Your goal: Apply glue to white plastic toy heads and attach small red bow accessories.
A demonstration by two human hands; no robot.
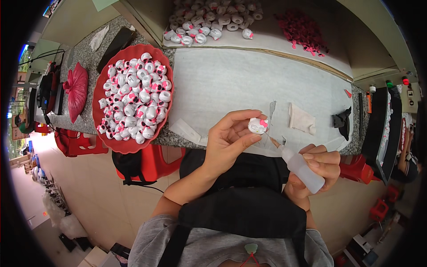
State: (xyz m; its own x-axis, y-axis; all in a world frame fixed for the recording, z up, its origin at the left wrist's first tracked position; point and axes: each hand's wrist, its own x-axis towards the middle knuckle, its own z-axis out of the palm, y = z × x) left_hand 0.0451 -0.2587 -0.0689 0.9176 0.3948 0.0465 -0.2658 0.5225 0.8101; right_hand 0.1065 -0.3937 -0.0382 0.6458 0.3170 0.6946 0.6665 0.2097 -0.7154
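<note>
Between the thumb and fingers of my left hand (230, 140) is a small white toy head (257, 126) with a pink bow on it. My right hand (321, 167) is wrapped round a translucent white squeeze bottle (306, 172), tilted up to the left. Its thin nozzle (274, 142) points at the toy head; whether the tip touches it is too fine to tell. To the left, a red scalloped tray (98, 129) is heaped with white toy heads (133, 95), many bearing pink and black parts.
White paper (213, 84) covers the worktop. On it lie a folded cloth (302, 119) and a black scrap (342, 122). A shelf behind holds loose white heads (200, 38) and a pile of pink pieces (304, 31). A pink bag (77, 93) sits far left.
</note>
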